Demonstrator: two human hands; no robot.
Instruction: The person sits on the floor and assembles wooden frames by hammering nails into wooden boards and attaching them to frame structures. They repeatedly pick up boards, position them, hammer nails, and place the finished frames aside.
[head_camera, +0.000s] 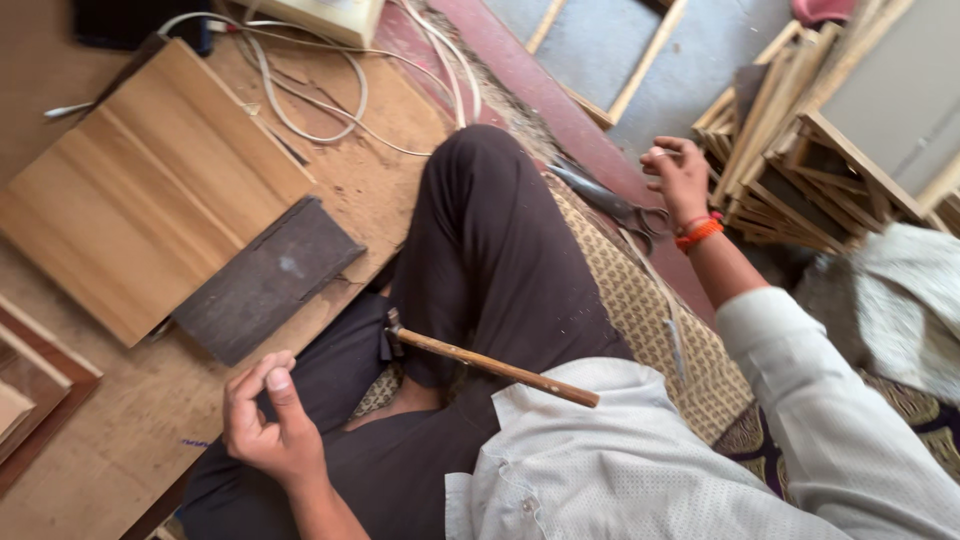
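While the person sits cross-legged on the floor, the hammer (480, 360) lies untended across the lap, its metal head at centre frame beside the dark trouser leg (490, 250) and its wooden handle running down-right onto the white shirt (620, 460). Neither hand touches it. The left hand (268, 415), at the lower left, is raised over the lap with fingers curled and thumb pressed toward the fingertips, as if pinching something small; whether anything sits in that pinch, I cannot tell. The right hand (680, 178), at the upper right with an orange band at the wrist, is stretched out toward the stack of wooden frames (790, 150), fingers loosely bent around what may be a thin piece; it is too small to be sure. A pair of scissors (615, 205) lies just beside that hand on the reddish floor edge.

As a judgement, this looks like a fetching step between blows: the tool is parked and the hands are well apart, each gathering small parts. The next move would call for bringing both hands back to the middle and taking up the hammer by its handle.

At the upper left lie a light wooden board (140, 190), a dark slab (265, 280) and white cables (320, 90) on the sawdust-strewn work surface.
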